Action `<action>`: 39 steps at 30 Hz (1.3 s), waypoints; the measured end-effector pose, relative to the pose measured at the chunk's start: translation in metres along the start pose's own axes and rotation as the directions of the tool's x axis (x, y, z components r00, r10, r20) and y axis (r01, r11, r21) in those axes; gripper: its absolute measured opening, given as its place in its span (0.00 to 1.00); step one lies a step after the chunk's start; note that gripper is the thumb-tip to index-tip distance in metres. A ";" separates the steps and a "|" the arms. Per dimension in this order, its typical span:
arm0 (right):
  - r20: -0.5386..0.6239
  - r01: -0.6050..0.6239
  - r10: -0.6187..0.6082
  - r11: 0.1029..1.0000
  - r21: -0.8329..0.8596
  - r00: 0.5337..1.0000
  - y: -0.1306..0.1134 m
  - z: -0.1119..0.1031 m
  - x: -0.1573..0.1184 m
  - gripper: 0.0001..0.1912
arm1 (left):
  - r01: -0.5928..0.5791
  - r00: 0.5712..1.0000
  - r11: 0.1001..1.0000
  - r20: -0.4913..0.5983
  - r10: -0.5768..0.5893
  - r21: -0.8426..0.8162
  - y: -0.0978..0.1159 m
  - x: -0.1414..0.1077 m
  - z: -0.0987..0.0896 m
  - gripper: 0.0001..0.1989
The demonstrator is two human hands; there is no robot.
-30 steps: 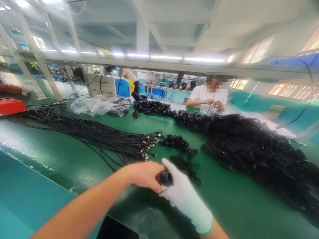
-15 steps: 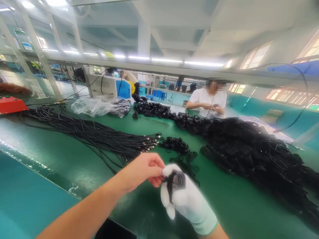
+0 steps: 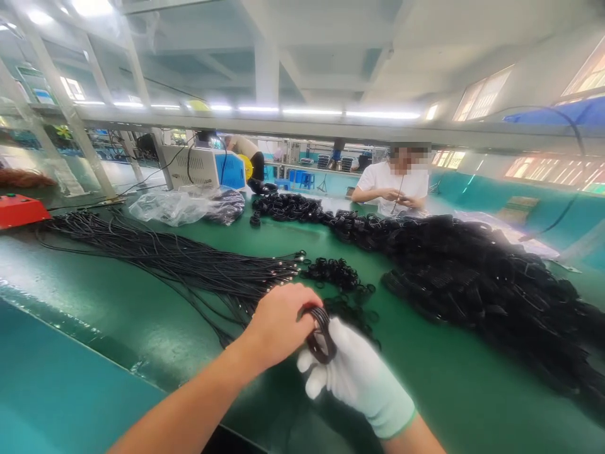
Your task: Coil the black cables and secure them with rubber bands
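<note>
A small coil of black cable (image 3: 322, 337) is held between my two hands above the green table. My bare left hand (image 3: 286, 321) pinches its upper left side with thumb and fingers. My right hand (image 3: 350, 372), in a white glove, holds the coil's right side, its lower fingers curled beneath. Just beyond my hands lies a small heap of black rings (image 3: 333, 273). To the left, long straight black cables (image 3: 189, 255) lie in a bundle, their metal tips toward the rings.
A large pile of coiled black cables (image 3: 472, 277) covers the right side. Farther back are a clear plastic bag (image 3: 172, 207), a white and blue machine (image 3: 203, 167) and a red box (image 3: 21, 209). A person (image 3: 397, 183) sits across the table.
My left hand has shifted from the coil's far left end onto its upper side. The coil has turned and now shows as an open loop. My right hand's grip has moved to its right side.
</note>
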State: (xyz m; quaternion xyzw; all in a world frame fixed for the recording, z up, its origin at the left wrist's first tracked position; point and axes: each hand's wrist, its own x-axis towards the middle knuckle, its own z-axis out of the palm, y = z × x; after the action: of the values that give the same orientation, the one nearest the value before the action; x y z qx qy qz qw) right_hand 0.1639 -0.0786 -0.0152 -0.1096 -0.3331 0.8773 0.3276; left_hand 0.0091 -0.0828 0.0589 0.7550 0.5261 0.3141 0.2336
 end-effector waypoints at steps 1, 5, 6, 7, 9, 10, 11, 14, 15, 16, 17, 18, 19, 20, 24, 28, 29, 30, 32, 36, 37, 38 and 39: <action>-0.025 -0.037 0.038 0.998 0.059 0.999 0.000 0.002 0.001 0.25 | 0.002 0.998 0.998 0.067 0.003 -0.066 -0.005 0.002 -0.003 0.14; 0.002 -0.204 0.206 0.968 0.146 0.979 0.001 0.005 0.007 0.34 | 0.048 0.919 0.884 0.367 0.144 -0.465 -0.028 0.007 -0.012 0.20; -0.024 -0.197 0.201 0.975 0.105 0.979 0.001 0.004 0.008 0.35 | 0.067 0.915 0.865 0.376 0.146 -0.497 -0.032 0.008 -0.013 0.19; -0.067 -0.158 0.160 0.987 0.031 0.985 0.000 0.004 0.008 0.34 | 0.076 0.923 0.873 0.365 0.121 -0.482 -0.034 0.009 -0.013 0.18; -0.147 -0.046 0.020 0.983 -0.176 0.989 -0.004 0.003 0.008 0.28 | 0.077 0.947 0.934 0.320 0.042 -0.349 -0.033 0.010 -0.011 0.16; -0.166 0.007 -0.055 0.961 -0.278 0.984 -0.008 0.004 0.007 0.26 | 0.079 0.960 0.959 0.281 0.001 -0.272 -0.032 0.009 -0.010 0.15; -0.170 0.038 -0.105 0.933 -0.357 0.980 -0.011 0.005 0.006 0.25 | 0.087 0.971 0.973 0.238 -0.035 -0.213 -0.030 0.008 -0.008 0.16; -0.156 0.003 -0.080 0.898 -0.439 0.985 -0.016 0.010 0.002 0.27 | 0.110 0.990 0.982 0.102 -0.095 -0.152 -0.024 0.003 -0.004 0.18; -0.146 -0.015 -0.056 0.896 -0.443 0.988 -0.016 0.012 0.002 0.27 | 0.115 0.992 0.983 0.073 -0.106 -0.144 -0.023 0.001 -0.002 0.16; -0.130 -0.030 -0.030 0.899 -0.437 0.991 -0.015 0.013 0.001 0.26 | 0.123 0.992 0.983 0.055 -0.117 -0.139 -0.022 -0.001 0.000 0.14; -0.114 -0.038 -0.011 0.907 -0.420 0.993 -0.013 0.013 0.001 0.24 | 0.132 0.991 0.981 0.034 -0.128 -0.141 -0.022 -0.003 0.001 0.13; -0.100 -0.039 -0.001 0.919 -0.393 0.995 -0.011 0.013 0.001 0.23 | 0.140 0.990 0.977 0.002 -0.142 -0.158 -0.022 -0.005 0.003 0.12; -0.091 -0.032 -0.001 0.933 -0.357 0.996 -0.009 0.013 0.002 0.22 | 0.150 0.986 0.970 -0.040 -0.161 -0.192 -0.022 -0.006 0.004 0.11; -0.089 -0.020 -0.009 0.947 -0.321 0.996 -0.008 0.012 0.002 0.21 | 0.166 0.978 0.957 -0.082 -0.190 -0.240 -0.023 -0.008 0.004 0.11; -0.092 0.007 -0.035 0.956 -0.292 0.995 -0.006 0.010 0.001 0.22 | 0.293 0.949 0.823 0.041 -0.314 -0.486 -0.025 -0.020 0.011 0.09; -0.078 0.026 -0.054 0.946 -0.323 0.995 -0.003 0.009 0.003 0.25 | 0.339 0.939 0.713 0.173 -0.297 -0.614 -0.026 -0.029 0.024 0.06; -0.085 0.021 -0.050 0.949 -0.313 0.995 -0.002 0.009 0.003 0.25 | 0.325 0.944 0.706 0.164 -0.288 -0.629 -0.026 -0.030 0.026 0.06; -0.093 0.014 -0.044 0.954 -0.300 0.995 -0.001 0.008 0.002 0.24 | 0.313 0.948 0.705 0.161 -0.275 -0.637 -0.026 -0.031 0.027 0.07; -0.101 -0.002 -0.026 0.962 -0.271 0.995 0.000 0.006 0.002 0.21 | 0.305 0.952 0.729 0.180 -0.246 -0.612 -0.026 -0.030 0.026 0.08; -0.128 -0.026 -0.009 0.964 -0.266 0.992 0.001 0.007 0.001 0.22 | 0.226 0.968 0.925 -0.039 -0.249 -0.305 -0.024 -0.031 0.018 0.06; -0.141 -0.038 -0.001 0.961 -0.273 0.990 0.001 0.007 0.002 0.23 | 0.175 0.972 0.963 -0.120 -0.202 -0.204 -0.023 -0.031 0.017 0.08; -0.155 -0.049 0.004 0.957 -0.285 0.988 0.002 0.008 0.003 0.25 | 0.120 0.975 0.986 -0.174 -0.139 -0.115 -0.023 -0.032 0.017 0.12; -0.168 -0.059 0.008 0.953 -0.298 0.986 0.003 0.009 0.004 0.27 | 0.070 0.978 0.997 -0.193 -0.077 -0.044 -0.023 -0.033 0.018 0.16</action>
State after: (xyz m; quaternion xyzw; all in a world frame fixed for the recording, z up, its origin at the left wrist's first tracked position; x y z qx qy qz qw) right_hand 0.1558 -0.0821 -0.0105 -0.2361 -0.4333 0.8094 0.3183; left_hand -0.0009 -0.1063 0.0233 0.6963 0.5680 0.3873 0.2062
